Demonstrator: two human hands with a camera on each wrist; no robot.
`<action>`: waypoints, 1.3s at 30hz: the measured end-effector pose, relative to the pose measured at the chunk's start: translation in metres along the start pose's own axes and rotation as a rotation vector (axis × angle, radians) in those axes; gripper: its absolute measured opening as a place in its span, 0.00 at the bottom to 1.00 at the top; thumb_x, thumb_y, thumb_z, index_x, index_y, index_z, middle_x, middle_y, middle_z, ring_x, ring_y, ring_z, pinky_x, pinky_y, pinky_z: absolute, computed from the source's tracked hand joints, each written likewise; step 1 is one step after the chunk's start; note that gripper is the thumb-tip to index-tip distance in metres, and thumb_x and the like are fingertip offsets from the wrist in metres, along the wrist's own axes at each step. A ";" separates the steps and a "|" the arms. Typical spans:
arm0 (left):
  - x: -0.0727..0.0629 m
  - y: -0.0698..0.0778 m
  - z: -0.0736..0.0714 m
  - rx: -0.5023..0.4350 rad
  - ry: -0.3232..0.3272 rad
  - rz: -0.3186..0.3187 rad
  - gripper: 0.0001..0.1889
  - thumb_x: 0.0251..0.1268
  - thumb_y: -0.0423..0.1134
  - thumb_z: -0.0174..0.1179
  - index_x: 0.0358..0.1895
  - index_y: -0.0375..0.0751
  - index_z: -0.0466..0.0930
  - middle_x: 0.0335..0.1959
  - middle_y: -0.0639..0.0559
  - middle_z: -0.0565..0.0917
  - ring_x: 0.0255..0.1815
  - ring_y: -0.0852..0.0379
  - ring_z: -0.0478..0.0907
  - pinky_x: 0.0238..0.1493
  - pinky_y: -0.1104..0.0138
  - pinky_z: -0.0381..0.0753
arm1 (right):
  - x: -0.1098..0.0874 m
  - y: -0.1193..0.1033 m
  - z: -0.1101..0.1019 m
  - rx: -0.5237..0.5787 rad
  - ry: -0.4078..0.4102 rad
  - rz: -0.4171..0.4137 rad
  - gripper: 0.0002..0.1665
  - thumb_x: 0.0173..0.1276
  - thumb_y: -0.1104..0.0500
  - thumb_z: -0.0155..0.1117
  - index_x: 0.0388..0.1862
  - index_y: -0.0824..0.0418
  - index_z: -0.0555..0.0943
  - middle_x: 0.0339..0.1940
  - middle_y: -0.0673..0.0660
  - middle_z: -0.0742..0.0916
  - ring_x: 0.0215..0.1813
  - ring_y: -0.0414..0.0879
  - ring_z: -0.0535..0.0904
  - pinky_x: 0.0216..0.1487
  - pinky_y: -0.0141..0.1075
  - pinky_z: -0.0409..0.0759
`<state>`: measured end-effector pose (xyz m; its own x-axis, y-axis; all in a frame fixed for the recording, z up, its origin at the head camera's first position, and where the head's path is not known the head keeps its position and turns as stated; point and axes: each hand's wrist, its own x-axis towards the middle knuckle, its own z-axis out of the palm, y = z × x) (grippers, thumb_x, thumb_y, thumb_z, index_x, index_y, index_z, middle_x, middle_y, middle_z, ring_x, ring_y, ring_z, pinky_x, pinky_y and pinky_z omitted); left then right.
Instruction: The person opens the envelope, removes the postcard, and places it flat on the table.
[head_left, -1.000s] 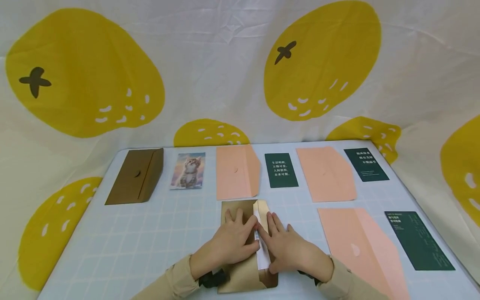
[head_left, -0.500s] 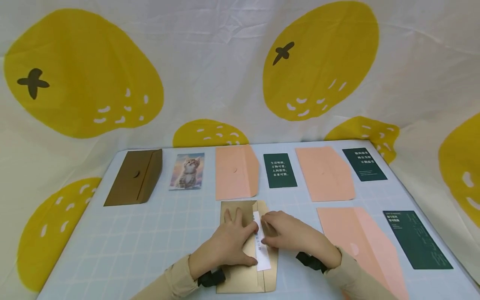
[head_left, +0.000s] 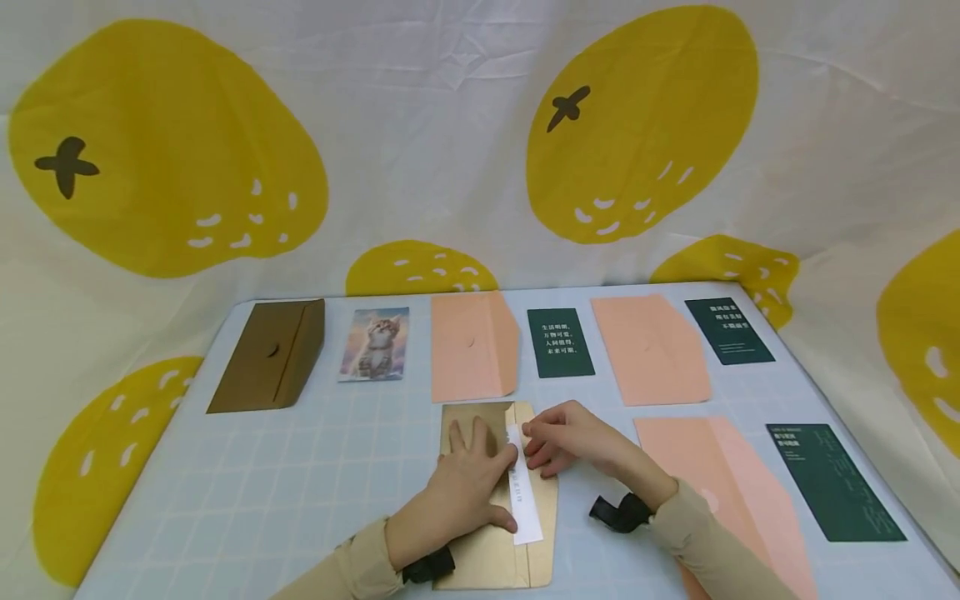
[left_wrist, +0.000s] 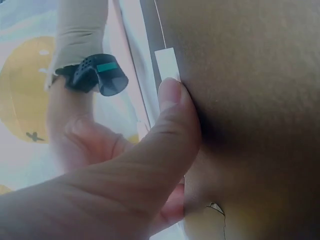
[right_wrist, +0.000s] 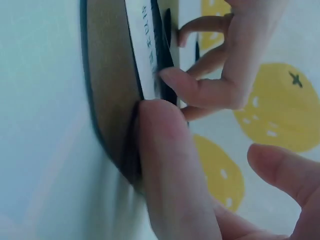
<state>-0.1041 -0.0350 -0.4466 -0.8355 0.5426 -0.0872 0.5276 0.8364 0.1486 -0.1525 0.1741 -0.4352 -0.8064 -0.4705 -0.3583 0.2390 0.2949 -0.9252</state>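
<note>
A gold-brown envelope (head_left: 480,554) lies at the near middle of the table in the head view, its flap out to the right. Along the flap side shows a white paper piece (head_left: 528,512) with printed characters; whether it is a narrow strip or a card's edge I cannot tell. My left hand (head_left: 463,492) rests spread on the envelope, index finger and thumb at the white paper. In the left wrist view the thumb (left_wrist: 172,115) presses on it. My right hand (head_left: 577,437) is at the flap's upper part, a fingertip (right_wrist: 162,117) touching the white paper's end, its thumb apart.
A brown envelope (head_left: 258,358), a kitten card (head_left: 375,346) and a pink envelope (head_left: 461,350) line the back. Farther right lie a green card (head_left: 561,343), another pink envelope (head_left: 648,350) and a second green card (head_left: 729,331). A larger pink envelope (head_left: 727,483) and green card (head_left: 836,483) are nearer.
My right hand has lifted from lying flat on the flap and shifted up the white paper to its upper end. More of the paper now shows. The left hand stays nearly in place.
</note>
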 end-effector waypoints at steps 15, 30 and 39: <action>0.000 0.000 0.004 -0.019 0.023 -0.030 0.42 0.28 0.71 0.73 0.47 0.52 0.69 0.60 0.28 0.63 0.60 0.14 0.64 0.30 0.44 0.82 | 0.012 0.014 -0.001 0.158 -0.025 0.108 0.23 0.75 0.55 0.56 0.49 0.77 0.80 0.32 0.68 0.88 0.31 0.52 0.88 0.34 0.43 0.86; 0.000 0.001 0.006 0.001 0.043 -0.029 0.42 0.27 0.72 0.73 0.46 0.53 0.69 0.59 0.29 0.64 0.58 0.14 0.65 0.28 0.47 0.83 | 0.008 0.017 0.013 -0.189 -0.057 -0.026 0.08 0.66 0.67 0.63 0.28 0.70 0.83 0.15 0.57 0.83 0.16 0.43 0.81 0.20 0.32 0.79; -0.001 0.000 0.002 0.029 0.022 -0.015 0.42 0.30 0.73 0.70 0.49 0.54 0.71 0.59 0.30 0.64 0.58 0.14 0.65 0.28 0.50 0.83 | 0.009 0.018 0.017 -0.275 -0.013 -0.004 0.10 0.66 0.68 0.63 0.23 0.67 0.82 0.12 0.54 0.81 0.14 0.41 0.79 0.18 0.30 0.77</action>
<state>-0.1025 -0.0352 -0.4483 -0.8462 0.5285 -0.0679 0.5191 0.8464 0.1189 -0.1460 0.1615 -0.4570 -0.7996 -0.4823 -0.3578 0.0787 0.5066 -0.8586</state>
